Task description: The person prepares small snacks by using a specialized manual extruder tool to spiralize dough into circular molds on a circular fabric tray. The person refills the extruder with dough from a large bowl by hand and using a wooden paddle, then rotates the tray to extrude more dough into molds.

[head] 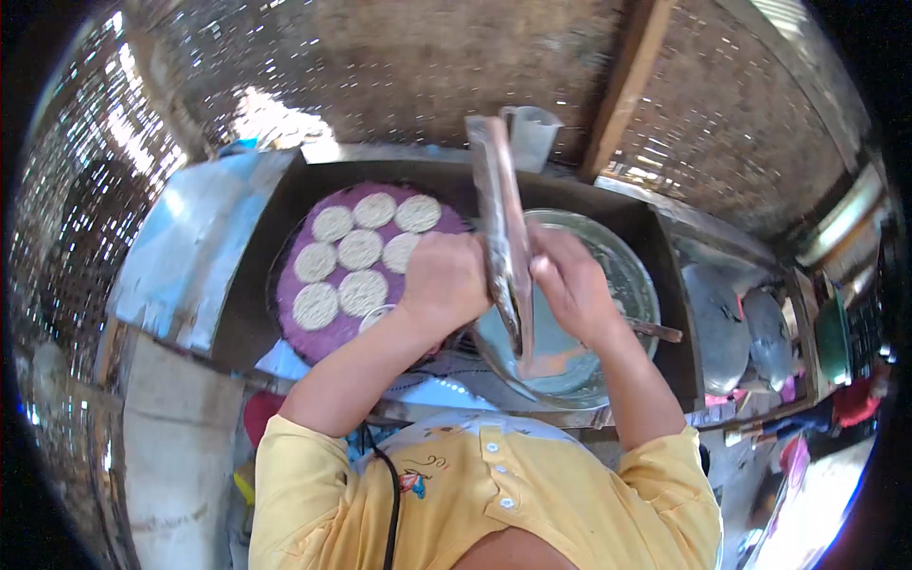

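A long, flat, two-layered tool (504,235), shiny on its left face and brownish on its right, is held on edge between my hands. Blur hides whether its layers are boards or metal. My left hand (449,281) is closed at its left side; my right hand (576,281) grips it from the right, some fingers hidden behind. Beneath is a wide metal basin (652,313) holding pale bluish-white contents. To the left, several round, pale, textured dough discs (360,249) lie on a round purple surface (324,349). My left forearm partly covers a white ring-shaped item (375,315) there.
Dark raised walls (249,285) surround the work area. A translucent plastic jug (533,139) stands behind the basin. A brown handle (659,330) juts over the basin's right rim. Large grey rounded vessels (719,328) sit farther right. A black cable (392,499) hangs over my yellow shirt.
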A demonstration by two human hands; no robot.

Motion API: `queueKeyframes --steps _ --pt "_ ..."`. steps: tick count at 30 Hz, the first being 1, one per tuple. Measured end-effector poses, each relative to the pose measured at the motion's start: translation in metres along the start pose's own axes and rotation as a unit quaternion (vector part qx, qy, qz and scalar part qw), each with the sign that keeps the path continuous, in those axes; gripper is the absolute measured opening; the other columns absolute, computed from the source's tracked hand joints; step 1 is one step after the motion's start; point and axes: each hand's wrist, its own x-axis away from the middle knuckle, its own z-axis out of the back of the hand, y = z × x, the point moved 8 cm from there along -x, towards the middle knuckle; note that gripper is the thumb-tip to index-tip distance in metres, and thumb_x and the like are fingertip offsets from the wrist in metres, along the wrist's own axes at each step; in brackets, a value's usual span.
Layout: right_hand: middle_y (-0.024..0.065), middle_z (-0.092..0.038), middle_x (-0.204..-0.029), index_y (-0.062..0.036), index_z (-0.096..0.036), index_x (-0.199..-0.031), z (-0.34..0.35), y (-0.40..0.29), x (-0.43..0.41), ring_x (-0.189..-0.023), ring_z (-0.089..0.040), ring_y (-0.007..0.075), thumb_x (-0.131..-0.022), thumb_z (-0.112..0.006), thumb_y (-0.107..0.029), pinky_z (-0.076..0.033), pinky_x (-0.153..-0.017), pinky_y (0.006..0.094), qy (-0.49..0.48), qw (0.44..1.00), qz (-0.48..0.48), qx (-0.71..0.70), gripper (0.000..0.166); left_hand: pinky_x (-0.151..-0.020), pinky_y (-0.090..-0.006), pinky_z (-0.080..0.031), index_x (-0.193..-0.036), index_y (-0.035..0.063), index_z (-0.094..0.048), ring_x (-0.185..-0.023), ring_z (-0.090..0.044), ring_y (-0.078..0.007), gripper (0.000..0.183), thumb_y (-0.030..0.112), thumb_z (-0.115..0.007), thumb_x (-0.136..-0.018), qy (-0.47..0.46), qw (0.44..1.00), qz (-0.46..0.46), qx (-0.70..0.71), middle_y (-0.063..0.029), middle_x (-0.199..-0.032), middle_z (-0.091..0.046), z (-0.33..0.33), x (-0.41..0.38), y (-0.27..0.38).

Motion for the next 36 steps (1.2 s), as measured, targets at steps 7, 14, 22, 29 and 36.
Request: queueKeyframes --steps 7,14,22,29,36 --pt "0.0183 -0.050 -0.088 0.0047 -0.044 -0.099 0.063 -0.050 0.005 -0.084 -0.049 0.0337 -0.061 -0.062 -0.006 -0.040 -0.077 0.0419 0.092 0.963 0.174 0.182 0.044 -0.052 -0.0382 -0.047 -0.070 0.0078 -0.057 -0.060 -0.059 -0.0282 0.017 0.019 -0.062 -0.058 -0.195 0.976 -0.072 0.058 -0.0085 -0.058 -0.057 -0.067 -0.026 0.050" --pt "0.0056 -0.047 -0.075 -0.0038 -0.033 -0.102 0.113 0.036 0.044 -0.065 -0.050 0.0133 -0.067 -0.056 0.000 -0.042 -0.057 0.0277 -0.022 0.973 -0.203 -0.112 0.041 -0.057 -0.0401 -0.048 -0.065 0.0046 -0.058 -0.061 -0.059 -0.0319 0.018 0.019 -0.063 -0.056 -0.253 0.944 -0.210 -0.015 -0.0147 -0.062 -0.058 -0.085 -0.026 0.073" --pt "0.0054 -0.049 -0.077 -0.0079 -0.038 -0.095 0.178 0.076 0.117 -0.072 -0.048 0.0141 -0.070 -0.054 0.001 -0.041 -0.067 0.0276 0.523 0.809 -0.138 -0.228 0.031 -0.072 -0.0292 -0.050 -0.106 0.0024 -0.051 -0.081 -0.056 -0.0117 0.031 0.001 -0.058 -0.075 -0.325 0.785 -0.046 0.525 -0.0075 -0.096 -0.060 -0.127 -0.035 0.034" --pt "0.0085 -0.052 -0.099 -0.0041 -0.050 -0.103 0.055 0.159 0.119 -0.093 -0.051 0.0210 -0.075 -0.063 -0.017 -0.044 -0.075 0.0345 0.177 0.898 -0.266 -0.302 0.033 -0.097 -0.0485 -0.030 -0.088 0.0143 -0.054 -0.115 -0.039 -0.0320 0.017 0.014 -0.064 -0.075 -0.015 0.617 -0.075 0.784 -0.0015 -0.103 -0.044 -0.087 -0.068 0.019" --pt "0.0122 -0.059 -0.091 -0.0077 -0.062 -0.090 0.047 0.231 0.192 -0.094 -0.052 0.0227 -0.073 -0.054 -0.020 -0.046 -0.068 0.0341 -0.241 0.719 -0.377 0.532 0.022 -0.072 -0.0349 -0.049 -0.079 0.0048 -0.055 -0.097 -0.052 -0.0271 0.025 -0.002 -0.072 -0.062 -0.003 0.617 -0.025 0.787 -0.0026 -0.091 -0.048 -0.079 -0.058 -0.011"
